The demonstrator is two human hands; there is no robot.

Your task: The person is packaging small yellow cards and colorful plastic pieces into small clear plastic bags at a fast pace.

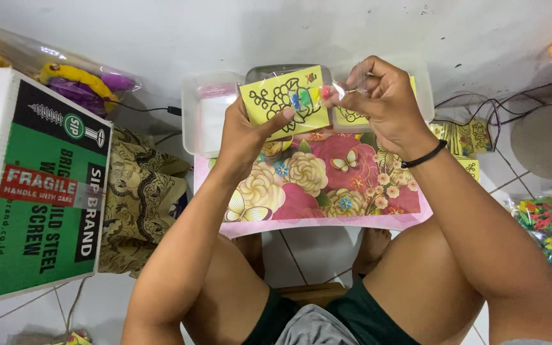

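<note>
up close, the left hand (245,131) grips a yellow card (285,101) with a black flower outline, thumb on its face. the right hand (378,96) pinches the clear plastic bag (346,80) at the card's right edge, above a floral tray (327,185).

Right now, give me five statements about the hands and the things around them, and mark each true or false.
1. The left hand holds a yellow card with a black flower outline. True.
2. The right hand wears a black wristband. True.
3. The card is held over a bare wooden table. False: a floral mat lies under it.
4. A green box stands to the person's right. False: it stands to the left.
5. Clear trays sit beyond the mat. True.
</note>
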